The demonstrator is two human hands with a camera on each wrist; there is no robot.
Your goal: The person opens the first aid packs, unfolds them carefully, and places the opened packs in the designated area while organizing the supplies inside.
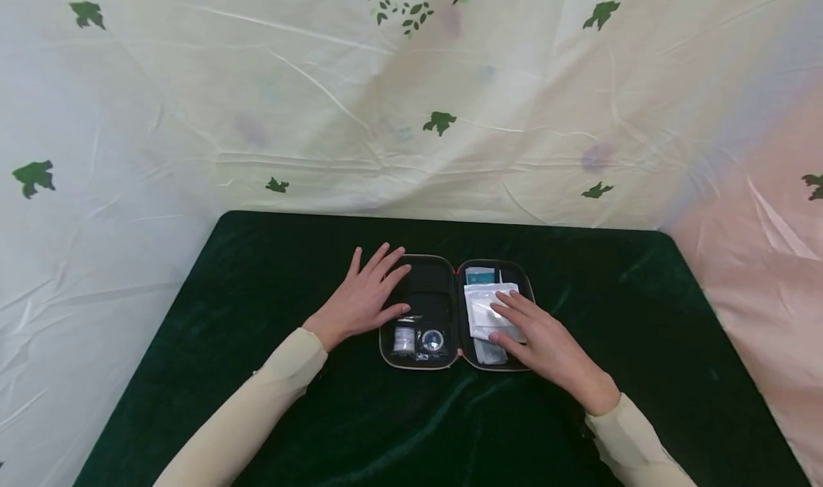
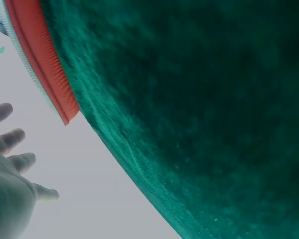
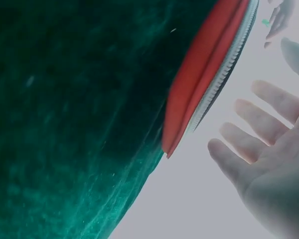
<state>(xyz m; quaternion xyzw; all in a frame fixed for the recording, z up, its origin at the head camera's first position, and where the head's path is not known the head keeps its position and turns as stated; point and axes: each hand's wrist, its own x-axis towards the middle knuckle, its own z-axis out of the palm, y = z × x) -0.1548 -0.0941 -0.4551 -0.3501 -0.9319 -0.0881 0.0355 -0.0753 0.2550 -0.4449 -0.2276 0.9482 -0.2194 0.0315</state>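
A zip case point(image 1: 432, 276) lies spread open on the dark cloth, its black inside up and its red outer wall point(image 3: 202, 74) showing in the wrist views. My left hand point(image 1: 360, 300) is at the left half's outer edge with fingers straight and spread, holding nothing. In that half sit a small white roll point(image 1: 403, 340) and a clear-wrapped ring-shaped roll point(image 1: 433, 340). White flat packets point(image 1: 481, 312) and a teal packet point(image 1: 479, 276) fill the right half. Over the packets' right side extends my right hand point(image 1: 549, 344), fingers straight, nothing gripped; contact with them is unclear.
Dark green velvet cloth point(image 1: 308, 415) covers the table under the case. A pale curtain point(image 1: 360, 144) with green leaf and bird-like prints hangs behind the table's far edge and along both sides.
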